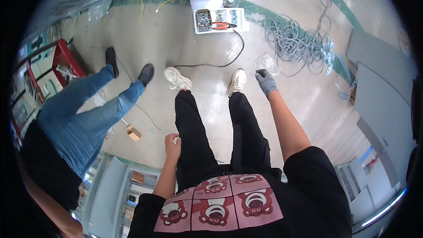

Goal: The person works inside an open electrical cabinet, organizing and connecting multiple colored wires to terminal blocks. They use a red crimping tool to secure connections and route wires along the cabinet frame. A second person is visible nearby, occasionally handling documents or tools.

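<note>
My left hand (172, 147) is bare and hangs beside my left thigh. Its fingers are curled, with a small white bit of something I cannot make out showing at them. My right hand (266, 83) wears a grey glove and is stretched forward to the right of my right shoe, fingers bent together. Just past its fingertips is a crumpled clear plastic bag (267, 63); I cannot tell whether the hand touches it. Ahead on the floor, a white tray (242, 15) carries a box of metal screws (203, 19), small hardware and red-handled pliers (224, 25).
A tangled grey cable (286, 39) lies at the front right. A black cable (216, 65) runs from the tray to my left shoe. Another person in jeans (97, 110) is at my left, near a red-framed cart (68, 57). Grey cabinet panels (383, 88) stand at the right.
</note>
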`<state>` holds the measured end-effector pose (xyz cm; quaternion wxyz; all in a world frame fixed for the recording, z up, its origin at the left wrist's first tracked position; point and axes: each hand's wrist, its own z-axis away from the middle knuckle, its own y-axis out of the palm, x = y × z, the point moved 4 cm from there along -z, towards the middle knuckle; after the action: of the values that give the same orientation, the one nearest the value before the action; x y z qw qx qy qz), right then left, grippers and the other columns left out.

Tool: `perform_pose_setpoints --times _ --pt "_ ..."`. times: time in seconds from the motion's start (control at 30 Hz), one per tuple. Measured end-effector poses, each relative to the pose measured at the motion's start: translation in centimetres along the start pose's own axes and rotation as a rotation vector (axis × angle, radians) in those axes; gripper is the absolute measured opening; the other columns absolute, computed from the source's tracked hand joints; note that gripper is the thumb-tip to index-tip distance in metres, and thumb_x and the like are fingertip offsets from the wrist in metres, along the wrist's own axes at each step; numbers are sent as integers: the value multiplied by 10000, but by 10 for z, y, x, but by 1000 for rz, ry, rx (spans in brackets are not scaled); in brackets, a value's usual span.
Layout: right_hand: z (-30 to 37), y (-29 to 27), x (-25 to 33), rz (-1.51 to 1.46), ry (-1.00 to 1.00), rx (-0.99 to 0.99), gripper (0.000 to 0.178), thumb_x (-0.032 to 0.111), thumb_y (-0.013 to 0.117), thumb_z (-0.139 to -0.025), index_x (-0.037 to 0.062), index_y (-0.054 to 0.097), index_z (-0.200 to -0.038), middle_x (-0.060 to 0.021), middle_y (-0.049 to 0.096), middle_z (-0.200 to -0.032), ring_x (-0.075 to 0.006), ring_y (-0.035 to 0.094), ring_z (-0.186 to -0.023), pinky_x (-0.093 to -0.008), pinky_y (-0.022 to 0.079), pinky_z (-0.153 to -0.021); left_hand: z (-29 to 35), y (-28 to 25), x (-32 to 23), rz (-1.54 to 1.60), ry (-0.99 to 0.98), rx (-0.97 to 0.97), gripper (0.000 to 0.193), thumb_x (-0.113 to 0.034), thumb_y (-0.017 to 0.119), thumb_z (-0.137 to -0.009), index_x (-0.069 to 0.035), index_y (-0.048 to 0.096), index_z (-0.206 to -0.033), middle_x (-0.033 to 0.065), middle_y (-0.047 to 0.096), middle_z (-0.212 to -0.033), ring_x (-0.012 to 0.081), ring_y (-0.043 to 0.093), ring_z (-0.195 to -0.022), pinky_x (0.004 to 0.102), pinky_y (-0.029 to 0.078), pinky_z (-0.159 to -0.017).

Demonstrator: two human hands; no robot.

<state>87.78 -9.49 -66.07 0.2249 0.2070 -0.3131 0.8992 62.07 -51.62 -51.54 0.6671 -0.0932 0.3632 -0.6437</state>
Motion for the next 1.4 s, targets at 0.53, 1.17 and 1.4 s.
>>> perform_pose_setpoints --times 0.53,1.17,1.4 --pt "-167 105 -35 640 -62 -41 577 361 629 -798 96 493 -1292 -161 506 -1314 -303 445 -1246 -377 374 -1035 -33 61 12 -282 -7 95 584 -167 633 -804 -62 399 -1329 190 394 -1350 377 367 -1241 453 331 -1036" --pt "-298 216 -104 227 -450 112 294 114 567 -862 23 549 -1141 -170 594 -1128 -281 561 -1046 -360 438 -931 -57 39 13 -226 -120 -78 473 -198 659 -771 -101 521 -1213 114 474 -1269 339 451 -1147 447 394 -966" --pt "26 283 1 -954 245 754 311 347 428 -968 90 588 -895 -68 611 -809 -225 606 -723 -375 518 -597 -34 60 23 -265 -47 -101 422 -256 625 -808 -117 529 -1194 92 531 -1172 299 472 -1122 423 410 -933"
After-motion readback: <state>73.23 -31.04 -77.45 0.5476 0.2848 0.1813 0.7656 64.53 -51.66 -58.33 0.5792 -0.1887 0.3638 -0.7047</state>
